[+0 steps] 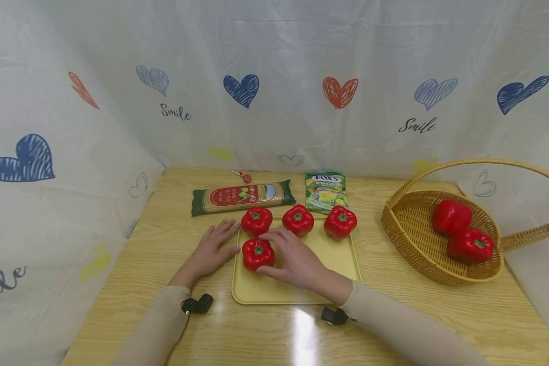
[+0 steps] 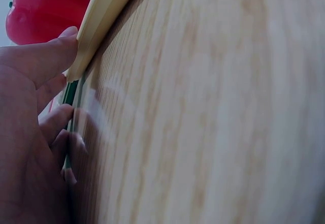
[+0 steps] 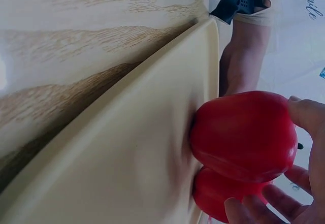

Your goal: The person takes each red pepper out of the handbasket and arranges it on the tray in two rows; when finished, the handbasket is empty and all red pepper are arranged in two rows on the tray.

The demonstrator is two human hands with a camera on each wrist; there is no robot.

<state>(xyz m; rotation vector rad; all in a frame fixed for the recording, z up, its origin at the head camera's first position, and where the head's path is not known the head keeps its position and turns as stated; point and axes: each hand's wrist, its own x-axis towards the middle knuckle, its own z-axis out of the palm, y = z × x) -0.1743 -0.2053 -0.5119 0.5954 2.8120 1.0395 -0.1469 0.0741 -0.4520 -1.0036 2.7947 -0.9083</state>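
Observation:
A red bell pepper [image 1: 258,254] stands upright with its green stem up at the left of the yellow tray [image 1: 302,296]. My right hand [image 1: 297,262] holds it, thumb at the near side and fingers at the far side; in the right wrist view the thumb and fingers meet the pepper [image 3: 244,135]. Along the tray's back edge stand three more bell peppers: a left one [image 1: 256,221], a middle one [image 1: 298,220] and a right one [image 1: 340,222]. My left hand [image 1: 212,251] rests on the table, fingers extended, thumb against the tray's left edge [image 2: 94,28].
A wicker basket [image 1: 404,239] with a tall handle stands at the right, two red bell peppers [image 1: 469,245] lying inside. Behind the tray are a spaghetti pack [image 1: 242,197], a green FOX'S candy bag [image 1: 326,192] and a lollipop [image 1: 246,178]. A heart-printed curtain [image 1: 283,61] borders the table.

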